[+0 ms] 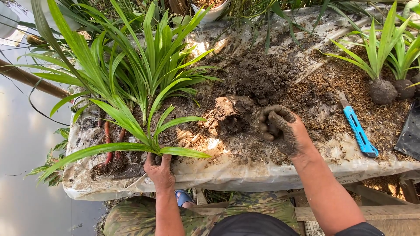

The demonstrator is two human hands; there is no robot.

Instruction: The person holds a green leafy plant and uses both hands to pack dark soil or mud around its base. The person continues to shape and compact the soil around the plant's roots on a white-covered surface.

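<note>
Seedlings with long, arching green leaves crowd the left end of a plastic-covered table [245, 172], where bare-rooted plants [131, 74] lie in a heap, their reddish roots [107, 144] stretched over the muddy sheet. At the near edge, the person's left hand [160, 170] is closed around the base of one young plant [144, 140], its thin blades fanning left and right above the fist; the root end is hidden inside the grip. A pale stretch of water [22, 144] lies beyond the table's left side, crossed by a brown pole [30, 81].

Toward the middle, a lump of wet, grey-brown clay [229, 114] sits on the sheet in front of a wider spread of dark soil [258, 76]. The right hand [280, 126], coated in mud, rests just beside that lump with its fingers curled inward; whether it grasps any clay cannot be told. Dry brown husks [350, 87] cover the surface around the wrist and further right.

On the right, a blue utility knife [358, 130] lies on the husks, well apart from both hands. Behind it, two seedlings stand upright, each with its roots packed in a round mud ball [382, 91]. A black tray [410, 135] cuts in at the right edge. Camouflage trousers [201, 218] and wooden boards [372, 212] show below the table.
</note>
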